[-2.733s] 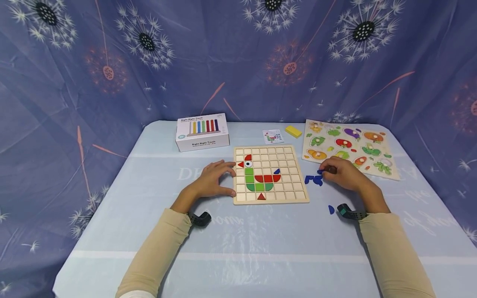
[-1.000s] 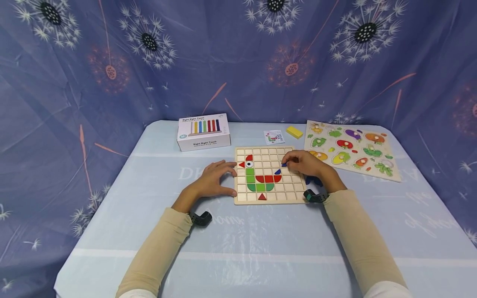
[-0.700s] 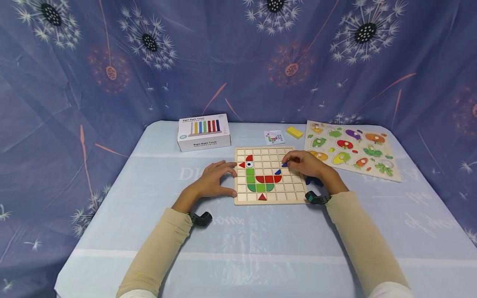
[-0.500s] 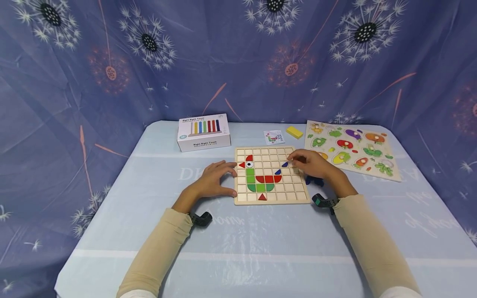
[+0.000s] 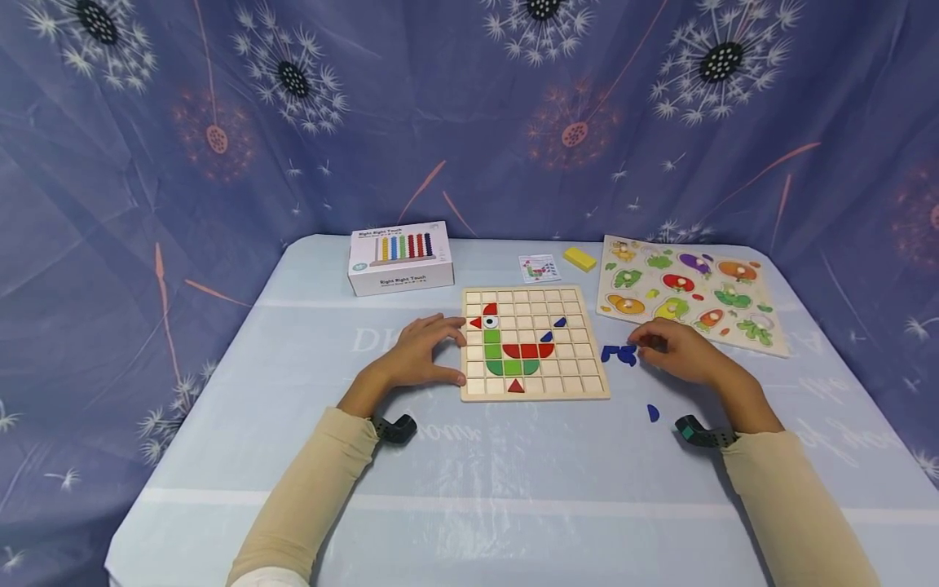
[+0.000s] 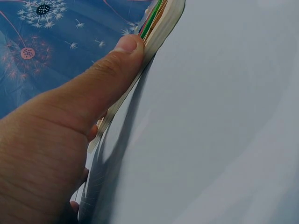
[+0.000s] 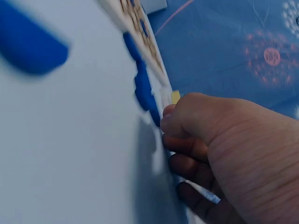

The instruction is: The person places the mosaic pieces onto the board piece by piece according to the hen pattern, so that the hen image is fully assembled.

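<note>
My left hand [image 5: 420,352] rests at the left edge of a wooden grid board [image 5: 571,385], its thumb [image 6: 125,51] pressed to the board's side in the left wrist view. Red, green and blue shape tiles make a bird on the grid. Two blue tiles, the lower one [image 5: 546,337] and the upper one [image 5: 561,323], lie in squares at the bird's tail. My right hand [image 5: 678,350] is over the table right of the board, fingers bent, fingertips at a small group of blue tiles [image 5: 610,352]. No tile shows clearly held between them.
One loose blue tile [image 5: 653,413] lies nearer me. Behind the board are a picture card [image 5: 539,268], a yellow block [image 5: 579,259] and a white box [image 5: 400,258]. A vegetable puzzle board [image 5: 603,300] lies at the right, close behind my right hand.
My right hand has carried a blue tile from the group onto the board, let it go in a square above the other tail tile, and moved back right. The left hand has stayed put.
</note>
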Demonstrator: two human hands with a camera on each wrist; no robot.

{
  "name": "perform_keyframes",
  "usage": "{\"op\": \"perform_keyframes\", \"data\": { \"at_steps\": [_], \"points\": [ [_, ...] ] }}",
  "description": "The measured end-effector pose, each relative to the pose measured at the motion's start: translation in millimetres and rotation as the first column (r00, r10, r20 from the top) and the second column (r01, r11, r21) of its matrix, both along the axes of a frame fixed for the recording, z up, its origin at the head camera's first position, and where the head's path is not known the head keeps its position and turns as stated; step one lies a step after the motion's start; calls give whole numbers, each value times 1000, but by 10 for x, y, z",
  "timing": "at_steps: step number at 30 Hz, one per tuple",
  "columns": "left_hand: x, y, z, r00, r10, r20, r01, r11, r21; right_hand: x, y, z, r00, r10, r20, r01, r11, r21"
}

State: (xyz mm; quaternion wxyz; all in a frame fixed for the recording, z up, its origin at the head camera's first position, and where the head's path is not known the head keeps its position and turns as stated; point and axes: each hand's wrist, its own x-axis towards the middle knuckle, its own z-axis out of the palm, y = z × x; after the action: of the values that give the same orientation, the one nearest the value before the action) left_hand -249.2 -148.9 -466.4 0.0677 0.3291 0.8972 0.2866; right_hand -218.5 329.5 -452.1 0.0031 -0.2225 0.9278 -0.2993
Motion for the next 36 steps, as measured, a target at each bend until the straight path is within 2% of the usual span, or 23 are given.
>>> {"op": "perform_keyframes", "data": {
  "at_steps": [7,14,22,36],
  "points": [
    [-1,3,-3,1000,2,1,-2,1000,-7,21,58,-137,991,36,-127,-40,999,-30],
    [-2,-7,1,1000,6,0,-6,1000,-13,-7,31,-174,986,30,-165,-38,998,-46],
    [-3,9,5,1000,3,3,-3,1000,-13,-12,39,-216,986,17,-168,-22,999,-28],
    [3,10,1,1000,5,-7,-5,1000,-10,6,23,-158,990,8,-144,-11,1000,-19]
  ]
}}
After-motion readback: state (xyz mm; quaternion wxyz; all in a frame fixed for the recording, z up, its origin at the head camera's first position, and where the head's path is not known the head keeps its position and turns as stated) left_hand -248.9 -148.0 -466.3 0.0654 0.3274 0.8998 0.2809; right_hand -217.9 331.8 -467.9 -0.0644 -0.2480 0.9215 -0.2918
